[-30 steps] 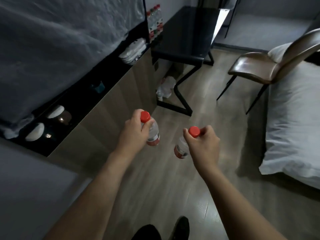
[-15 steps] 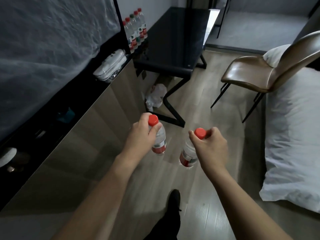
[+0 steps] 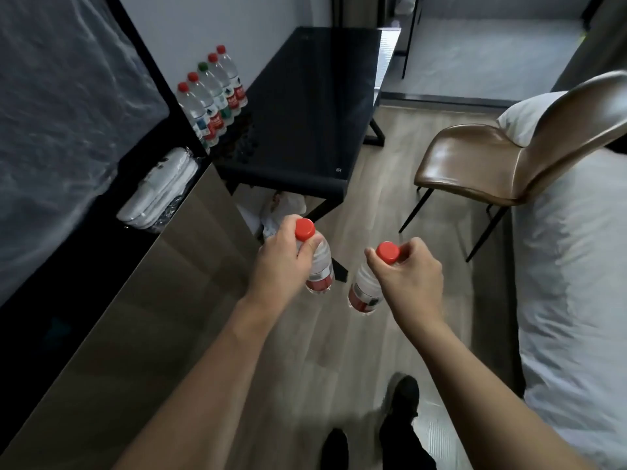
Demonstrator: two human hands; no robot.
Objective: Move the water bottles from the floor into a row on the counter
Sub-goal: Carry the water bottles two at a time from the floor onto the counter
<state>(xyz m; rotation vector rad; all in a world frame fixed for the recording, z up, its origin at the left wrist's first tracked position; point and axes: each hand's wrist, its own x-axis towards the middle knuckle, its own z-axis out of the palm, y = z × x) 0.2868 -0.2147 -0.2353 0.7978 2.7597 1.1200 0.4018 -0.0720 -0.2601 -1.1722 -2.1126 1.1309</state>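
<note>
Bottle necks (image 3: 307, 247) hidden by hands (image 3: 409, 283)

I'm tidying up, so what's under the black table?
Under the black table, a crumpled white plastic bag sits on the floor. The tabletop and left hand hide the rest.

A brown leather chair (image 3: 502, 157) on thin black legs stands at two o'clock, a white pillow (image 3: 526, 117) just behind its backrest. A bed (image 3: 576, 283) with pale sheets fills the three o'clock side. At ten o'clock, wrapped white slippers (image 3: 159, 191) lie on a dark shelf. A crumpled white bag (image 3: 285, 205) sits on the wood floor (image 3: 373, 205) near centre. Two black shoes (image 3: 400, 398) show at six o'clock.
</note>
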